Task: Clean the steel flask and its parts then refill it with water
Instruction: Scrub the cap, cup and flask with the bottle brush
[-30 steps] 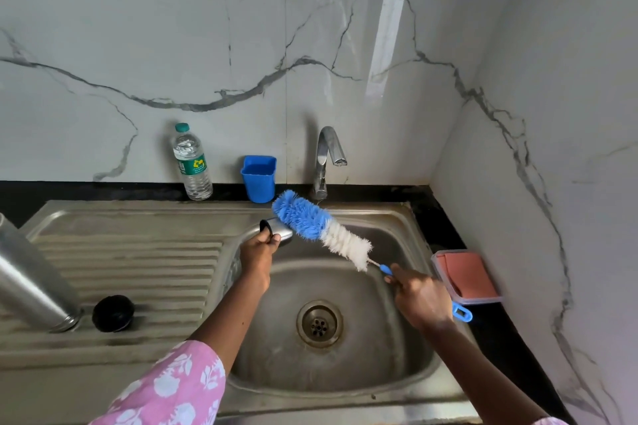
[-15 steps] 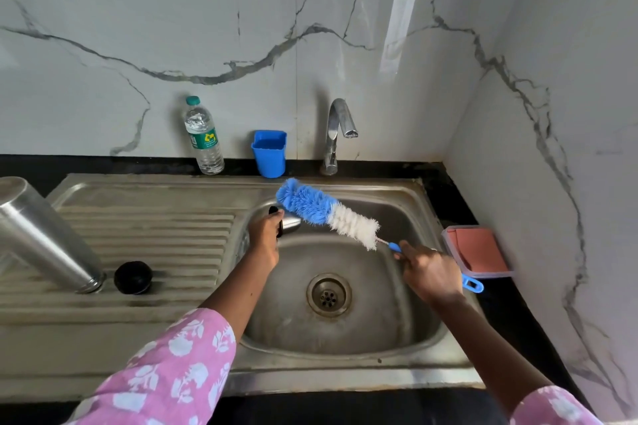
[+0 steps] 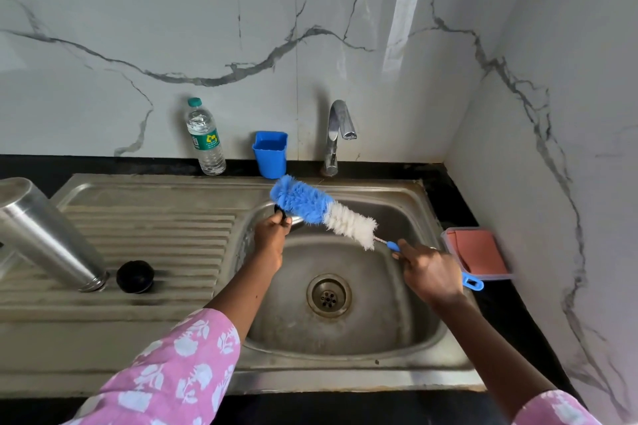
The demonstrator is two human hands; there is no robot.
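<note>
2 hands over the sink (image 3: 431, 369): left hand (image 3: 271, 235) gripping flask cap (image 3: 288, 217), right hand (image 3: 429, 274) clutching bottle brush (image 3: 321, 210) against it.

Both arms reach forward over the sink (image 3: 407, 379). The left hand (image 3: 271, 235) grips a small part, fingers curled; the right hand (image 3: 431, 274) clasps a handle.

**Pink floral sleeves, bare forearms**

2 arms enter from the lower edge of the view. The left sleeve (image 3: 172, 376) is pink cloth printed with white flowers and leaves, loose and wide at its hem, ending above the elbow. The right sleeve (image 3: 556, 409) shows the same pink print at the bottom corner. Below both sleeves, the forearms, left hand (image 3: 271, 235) and right hand (image 3: 431, 274) are bare.
</note>
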